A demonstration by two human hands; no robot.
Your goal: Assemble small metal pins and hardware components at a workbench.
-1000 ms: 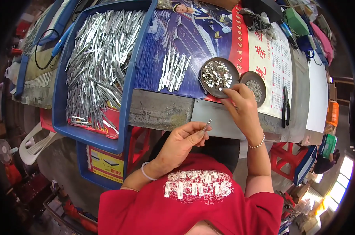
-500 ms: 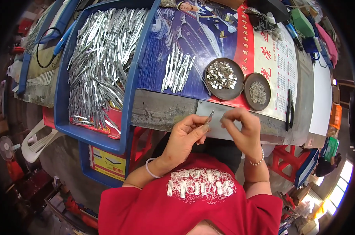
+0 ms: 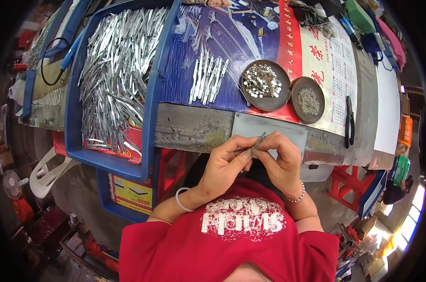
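In front of my chest, just off the table's near edge, my two hands meet at a small, narrow metal strip (image 3: 260, 138). My left hand (image 3: 225, 165) pinches this strip between thumb and fingers, its tip sticking up past them. From the other side my right hand (image 3: 282, 152) closes thumb and fingertips on the same strip; any smaller part there is hidden. Beyond my hands, a brown dish (image 3: 275, 104) holds small shiny discs (image 3: 262, 82). Beside it stands a smaller dish (image 3: 295, 109) of tiny metal pieces (image 3: 309, 101). Several flat metal strips (image 3: 208, 79) lie in a row on the poster.
A large blue tray (image 3: 149, 131) heaped with metal strips (image 3: 121, 61) fills the left side. Black-handled pliers (image 3: 349, 123) lie at the right. A pale metal plate (image 3: 269, 126) covers part of the table's near edge. Red stools (image 3: 342, 185) stand below.
My right hand has come left and down to meet my left hand at the metal strip. Before, the two were apart. The whole view has shifted slightly.
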